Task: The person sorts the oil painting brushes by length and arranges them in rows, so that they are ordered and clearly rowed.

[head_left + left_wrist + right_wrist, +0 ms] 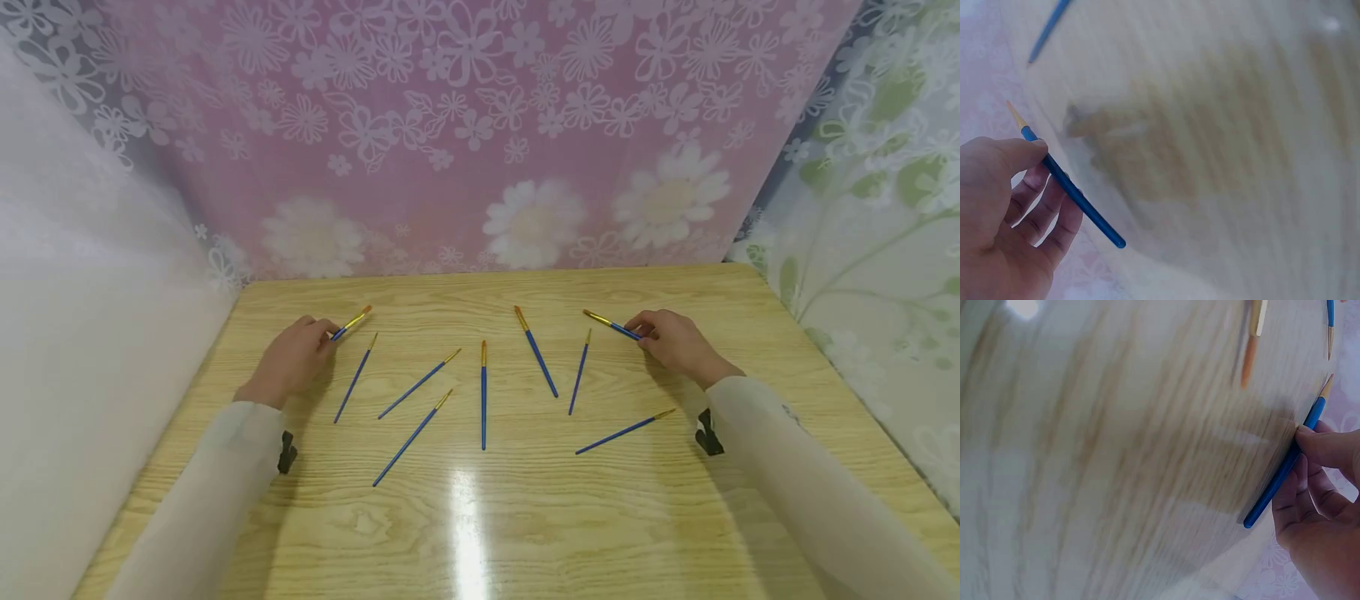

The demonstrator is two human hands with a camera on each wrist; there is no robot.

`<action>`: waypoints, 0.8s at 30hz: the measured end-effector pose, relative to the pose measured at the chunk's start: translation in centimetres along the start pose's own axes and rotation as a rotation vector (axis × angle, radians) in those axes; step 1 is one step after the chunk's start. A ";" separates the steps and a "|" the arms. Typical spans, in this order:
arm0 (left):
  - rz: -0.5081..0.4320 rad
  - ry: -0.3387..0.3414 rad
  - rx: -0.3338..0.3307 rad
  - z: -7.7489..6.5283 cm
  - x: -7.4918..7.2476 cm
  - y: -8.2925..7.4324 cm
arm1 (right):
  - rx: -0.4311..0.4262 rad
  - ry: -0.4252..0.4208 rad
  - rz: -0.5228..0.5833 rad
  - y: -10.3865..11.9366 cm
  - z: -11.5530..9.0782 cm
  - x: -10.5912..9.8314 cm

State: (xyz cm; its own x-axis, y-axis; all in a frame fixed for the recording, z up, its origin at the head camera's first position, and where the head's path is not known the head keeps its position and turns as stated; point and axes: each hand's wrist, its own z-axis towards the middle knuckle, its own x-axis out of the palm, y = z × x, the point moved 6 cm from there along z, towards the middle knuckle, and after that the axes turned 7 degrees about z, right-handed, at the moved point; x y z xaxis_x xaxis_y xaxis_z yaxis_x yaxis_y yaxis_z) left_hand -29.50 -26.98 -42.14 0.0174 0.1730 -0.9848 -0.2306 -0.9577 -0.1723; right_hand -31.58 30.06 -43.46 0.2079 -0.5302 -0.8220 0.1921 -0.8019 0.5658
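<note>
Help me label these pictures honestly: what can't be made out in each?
Head view: rear of the orange-tipped blue paintbrush, hidden by the left hand.
Head view: a small black object, partly behind the pale cloth left sleeve.
Left wrist view: a slim blue handle, cut by the top edge.
Right wrist view: an orange-bristled paintbrush, handle cut off by the top edge.

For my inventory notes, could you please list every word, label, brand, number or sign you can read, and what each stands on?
None can be read in any view.
The left-hand brush and right-hand brush show no legible print.
The brushes on the table are too small to check for fine lettering.
The pink backdrop shows only flowers.
</note>
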 end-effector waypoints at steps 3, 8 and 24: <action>-0.029 -0.008 0.009 0.3 -0.4 -0.8 | 0.014 0.007 0.009 -0.1 0.0 -0.1; -0.073 0.023 0.008 1.2 -0.8 -2.7 | 0.033 0.012 0.030 -0.4 0.0 -0.3; -0.171 0.078 0.030 3.1 -0.5 -6.9 | 0.044 0.011 0.065 -0.5 0.1 -0.1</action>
State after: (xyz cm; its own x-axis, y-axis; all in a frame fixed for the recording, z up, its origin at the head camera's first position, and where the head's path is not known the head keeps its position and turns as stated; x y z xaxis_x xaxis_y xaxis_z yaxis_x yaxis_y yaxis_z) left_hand -30.89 -19.70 -40.37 0.1339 0.3132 -0.9402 -0.2465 -0.9084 -0.3377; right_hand -31.77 30.55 -43.65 0.2294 -0.5785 -0.7828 0.1353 -0.7775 0.6142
